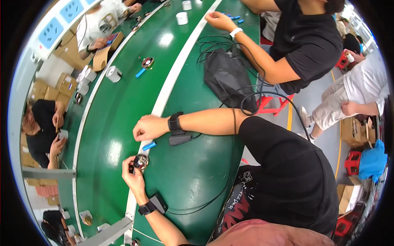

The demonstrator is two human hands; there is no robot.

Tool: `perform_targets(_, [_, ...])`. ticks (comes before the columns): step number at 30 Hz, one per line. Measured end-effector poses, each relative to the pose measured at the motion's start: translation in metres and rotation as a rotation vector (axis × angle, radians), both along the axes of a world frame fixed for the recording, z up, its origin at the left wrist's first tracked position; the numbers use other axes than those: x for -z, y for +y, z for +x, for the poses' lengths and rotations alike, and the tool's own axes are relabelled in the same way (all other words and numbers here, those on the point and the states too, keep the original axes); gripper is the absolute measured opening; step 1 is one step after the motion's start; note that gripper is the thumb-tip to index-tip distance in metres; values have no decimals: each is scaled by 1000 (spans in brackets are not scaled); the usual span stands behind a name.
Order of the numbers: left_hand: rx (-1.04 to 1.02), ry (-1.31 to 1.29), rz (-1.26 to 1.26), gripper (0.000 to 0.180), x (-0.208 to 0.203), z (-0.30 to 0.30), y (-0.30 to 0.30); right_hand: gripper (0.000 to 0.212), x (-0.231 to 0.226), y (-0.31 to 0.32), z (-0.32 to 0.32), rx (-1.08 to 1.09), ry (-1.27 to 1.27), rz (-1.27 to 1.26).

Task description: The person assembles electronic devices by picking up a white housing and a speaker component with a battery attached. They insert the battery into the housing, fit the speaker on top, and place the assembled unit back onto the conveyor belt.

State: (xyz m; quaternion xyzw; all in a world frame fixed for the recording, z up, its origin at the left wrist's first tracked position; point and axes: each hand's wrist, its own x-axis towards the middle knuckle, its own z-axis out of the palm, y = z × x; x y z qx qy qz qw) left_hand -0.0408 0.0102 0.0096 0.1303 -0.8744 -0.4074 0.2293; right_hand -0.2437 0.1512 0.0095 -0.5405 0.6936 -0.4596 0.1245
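Observation:
My left hand point(133, 174) is closed around a small round black electronic part point(141, 161) with a metallic, wired face, just above the white strip of the table. Close by, a blue cylindrical battery cell point(149, 145) lies between my two hands. Above it hovers my right hand point(150, 128), its fingers curled inward and pressed together. Whatever those fingers hold, if anything, is hidden. Both wrists wear black straps, with a small black box point(180, 140) by the right one and another box point(159, 203) by the left.
On the green table point(119, 123), another round part point(147, 62) with a blue cell lies farther off, near white cups point(113, 74). A black mesh bag point(227, 76) and loose cables lie right of the white strip point(172, 76). Co-workers point(295, 45) sit around; a metal bar point(108, 230) crosses near left.

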Motion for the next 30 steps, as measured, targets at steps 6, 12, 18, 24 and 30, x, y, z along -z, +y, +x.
perform_targets(6, [-33,1,64,31,9,-1,-8,18,7,-3,-7,12,-30,5])
perform_targets(12, [-43,-50,-15,19,-3,4,-3,14,10,-10,-11,74,-25,-74])
perform_targets(18, [-99,-35,36,19,-1,9,-5,27,8,2,-84,529,298,-85])
perform_targets(24, [-106,-21,-3,16,-2,7,-4,56,14,18,-136,745,479,-13])
perform_targets(30, [-139,-22,-14,15,-3,9,-3,41,7,21,-137,648,399,210])
